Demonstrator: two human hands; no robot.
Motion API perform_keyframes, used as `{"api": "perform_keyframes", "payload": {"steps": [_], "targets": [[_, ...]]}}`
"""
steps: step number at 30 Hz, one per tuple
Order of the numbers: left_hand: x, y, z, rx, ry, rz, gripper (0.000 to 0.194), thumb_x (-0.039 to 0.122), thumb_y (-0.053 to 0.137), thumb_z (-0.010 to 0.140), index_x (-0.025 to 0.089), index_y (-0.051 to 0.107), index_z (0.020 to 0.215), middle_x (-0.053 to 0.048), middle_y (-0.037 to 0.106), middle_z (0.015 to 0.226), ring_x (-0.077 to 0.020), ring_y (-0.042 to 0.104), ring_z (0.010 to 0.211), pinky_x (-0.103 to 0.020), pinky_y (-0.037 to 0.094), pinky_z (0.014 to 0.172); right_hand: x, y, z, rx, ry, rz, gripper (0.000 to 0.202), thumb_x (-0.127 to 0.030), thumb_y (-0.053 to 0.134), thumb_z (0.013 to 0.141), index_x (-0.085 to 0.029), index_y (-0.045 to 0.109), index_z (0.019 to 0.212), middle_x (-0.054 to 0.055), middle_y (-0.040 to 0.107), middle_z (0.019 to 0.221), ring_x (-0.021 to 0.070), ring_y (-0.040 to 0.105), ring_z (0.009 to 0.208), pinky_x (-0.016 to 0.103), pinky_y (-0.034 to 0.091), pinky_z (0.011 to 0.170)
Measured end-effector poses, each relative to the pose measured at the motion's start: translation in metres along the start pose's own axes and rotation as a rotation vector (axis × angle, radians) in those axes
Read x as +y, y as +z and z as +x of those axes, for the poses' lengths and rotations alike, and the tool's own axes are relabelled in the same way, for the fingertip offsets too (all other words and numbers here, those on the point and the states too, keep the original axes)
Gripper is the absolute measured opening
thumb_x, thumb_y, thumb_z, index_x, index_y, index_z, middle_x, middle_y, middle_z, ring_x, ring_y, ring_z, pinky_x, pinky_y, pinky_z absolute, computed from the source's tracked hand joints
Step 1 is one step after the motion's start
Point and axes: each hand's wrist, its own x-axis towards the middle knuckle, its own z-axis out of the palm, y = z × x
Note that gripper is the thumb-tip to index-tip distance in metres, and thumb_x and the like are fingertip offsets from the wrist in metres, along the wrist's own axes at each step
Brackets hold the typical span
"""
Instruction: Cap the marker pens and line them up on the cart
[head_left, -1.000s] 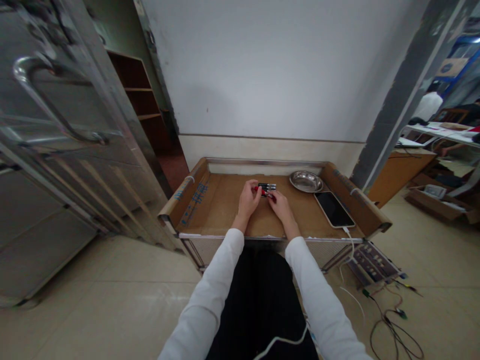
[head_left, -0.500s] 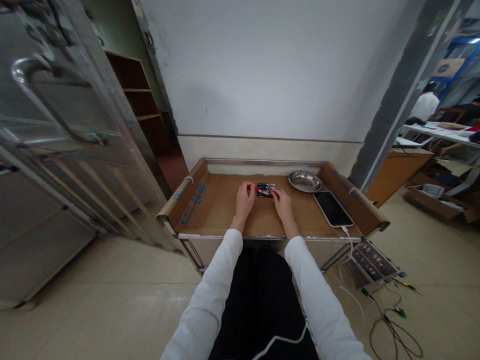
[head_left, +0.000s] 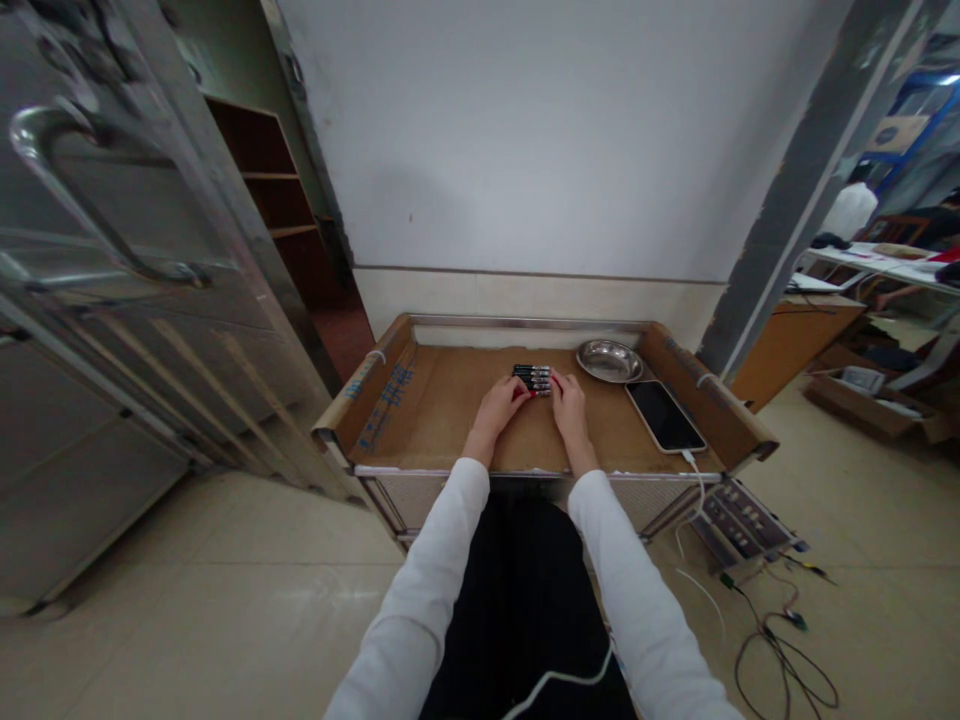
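Several dark marker pens (head_left: 532,371) lie side by side, stacked front to back, on the brown cardboard surface (head_left: 442,420). My left hand (head_left: 499,403) is closed on a red pen (head_left: 537,393) at the near side of the row, and its fingers hide much of that pen. Against the right ends of the pens rests my right hand (head_left: 568,398), its fingers pressed together; whatever they may grip is too small to make out.
A round steel bowl (head_left: 610,361) stands at the back right. In front of it lies a phone (head_left: 666,416) with a white cable. Raised cardboard sides (head_left: 371,385) bound the surface. A metal door (head_left: 112,260) is at the left.
My left hand has moved right and nearer to me with the red pen, which was above the row's left end. The dark pens now lie more evenly lined up.
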Motion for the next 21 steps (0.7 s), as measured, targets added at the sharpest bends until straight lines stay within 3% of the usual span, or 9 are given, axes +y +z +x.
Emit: {"api": "perform_keyframes", "payload": {"steps": [8,12,21], "targets": [[-0.005,0.006,0.000,0.051,0.028,0.003,0.004,0.021,0.058,0.084,0.019,0.061,0.087,-0.003,0.054,0.093,-0.0155,0.057,0.086,-0.029,0.048,0.083,0.001,0.003,-0.001,-0.015,-0.047,0.026,0.035,-0.026,0.039,0.092,-0.019,0.064,0.116,0.008,0.052,0.098,0.0175,0.055,0.092,0.031,0.045,0.090],[-0.011,0.011,0.003,0.055,0.013,0.005,0.005,0.022,0.060,0.083,0.018,0.061,0.086,-0.003,0.052,0.091,-0.0158,0.057,0.086,-0.031,0.048,0.085,0.000,0.003,-0.001,-0.080,-0.049,0.025,0.035,-0.025,0.041,0.090,-0.018,0.063,0.117,0.009,0.056,0.096,0.0184,0.057,0.091,0.032,0.046,0.089],[-0.013,0.014,0.006,0.085,-0.034,0.043,0.006,0.015,0.058,0.083,0.017,0.055,0.088,-0.005,0.055,0.095,-0.0163,0.056,0.087,-0.032,0.048,0.084,-0.001,0.000,-0.002,-0.208,-0.142,0.006,0.031,-0.020,0.053,0.086,-0.019,0.062,0.115,0.007,0.065,0.111,0.0200,0.058,0.098,0.036,0.044,0.093]]}}
